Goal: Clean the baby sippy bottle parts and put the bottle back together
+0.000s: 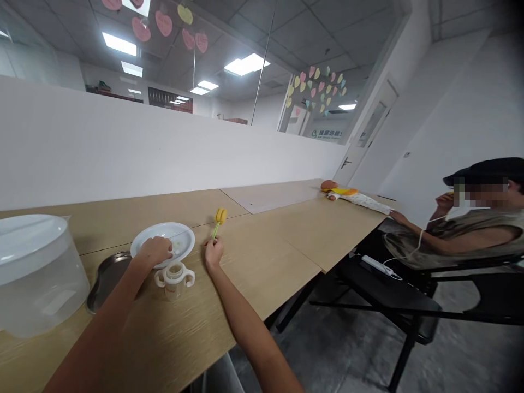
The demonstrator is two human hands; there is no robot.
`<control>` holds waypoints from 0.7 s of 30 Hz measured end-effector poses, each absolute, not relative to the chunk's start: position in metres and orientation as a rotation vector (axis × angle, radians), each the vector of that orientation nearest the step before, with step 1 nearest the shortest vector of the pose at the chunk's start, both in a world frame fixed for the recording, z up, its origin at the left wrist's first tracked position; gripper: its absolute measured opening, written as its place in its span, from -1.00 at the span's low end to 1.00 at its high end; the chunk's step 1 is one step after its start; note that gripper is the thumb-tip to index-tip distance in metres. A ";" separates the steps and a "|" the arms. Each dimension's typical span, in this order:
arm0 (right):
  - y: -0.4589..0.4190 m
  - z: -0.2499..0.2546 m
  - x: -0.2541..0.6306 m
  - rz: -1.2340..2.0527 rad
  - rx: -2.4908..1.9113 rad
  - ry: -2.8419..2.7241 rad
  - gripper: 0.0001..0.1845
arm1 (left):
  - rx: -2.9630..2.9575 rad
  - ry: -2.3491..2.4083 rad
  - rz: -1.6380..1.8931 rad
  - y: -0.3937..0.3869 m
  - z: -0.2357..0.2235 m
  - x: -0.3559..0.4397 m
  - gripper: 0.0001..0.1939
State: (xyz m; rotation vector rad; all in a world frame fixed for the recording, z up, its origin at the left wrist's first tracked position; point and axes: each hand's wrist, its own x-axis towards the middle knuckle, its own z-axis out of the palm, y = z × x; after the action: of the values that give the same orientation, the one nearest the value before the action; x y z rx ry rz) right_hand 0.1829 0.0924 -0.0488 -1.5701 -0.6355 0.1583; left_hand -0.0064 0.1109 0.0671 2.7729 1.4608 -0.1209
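Left hand (pixel 155 251), fingers curled over the rim of a shallow round white plate (pixel 183 238); whether it grips cannot be told. Right hand (pixel 213 254), narrowly pinched, holds upright a yellow sponge bottle brush (pixel 220 216) on a thin green handle. A two-handled clear plastic training cup (pixel 174 278) stands untouched just beside the plate, near a dark metal kidney tray (pixel 107 278) and a translucent plastic container with a white lid (pixel 36 278), all on a pale wood table (pixel 266 256). A seated co-worker (pixel 487 240) is well apart, at the table's far end.

The left hand (pixel 155 251) covers part of the plate (pixel 182 237).
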 end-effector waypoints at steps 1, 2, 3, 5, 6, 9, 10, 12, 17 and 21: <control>0.094 -0.050 0.183 0.153 -1.551 -0.638 -0.80 | 2.750 1.472 -0.146 0.111 0.066 -0.007 -0.69; 0.096 -0.052 0.183 0.153 -1.536 -0.642 -0.82 | 2.727 1.481 -0.165 0.111 0.064 -0.008 -0.69; 0.097 -0.053 0.183 0.158 -1.525 -0.649 -0.83 | 2.708 1.489 -0.177 0.112 0.063 -0.008 -0.69; 0.100 -0.056 0.183 0.175 -1.513 -0.662 -0.85 | 2.680 1.501 -0.183 0.113 0.060 -0.010 -0.69; 0.101 -0.057 0.183 0.184 -1.509 -0.669 -0.85 | 2.675 1.505 -0.178 0.114 0.060 -0.011 -0.70; 0.105 -0.060 0.182 0.206 -1.496 -0.697 -0.84 | 2.701 1.507 -0.123 0.116 0.061 -0.011 -0.70; 0.106 -0.061 0.182 0.213 -1.491 -0.707 -0.84 | 2.725 1.502 -0.091 0.116 0.062 -0.011 -0.70; 0.106 -0.061 0.181 0.227 -1.483 -0.721 -0.85 | 2.782 1.486 -0.014 0.117 0.064 -0.010 -0.67; 0.104 -0.058 0.180 0.218 -1.495 -0.707 -0.85 | 2.938 1.483 0.044 0.120 0.059 -0.012 -0.56; 0.102 -0.055 0.179 0.174 -1.513 -0.717 -0.84 | 2.905 1.549 -0.075 0.121 0.051 -0.013 -0.52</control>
State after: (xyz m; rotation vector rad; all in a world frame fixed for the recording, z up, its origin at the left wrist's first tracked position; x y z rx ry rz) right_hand 0.1787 0.1021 -0.0550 -1.5131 -0.7174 0.1744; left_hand -0.0129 0.1207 0.0508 2.9052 1.5491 -0.0750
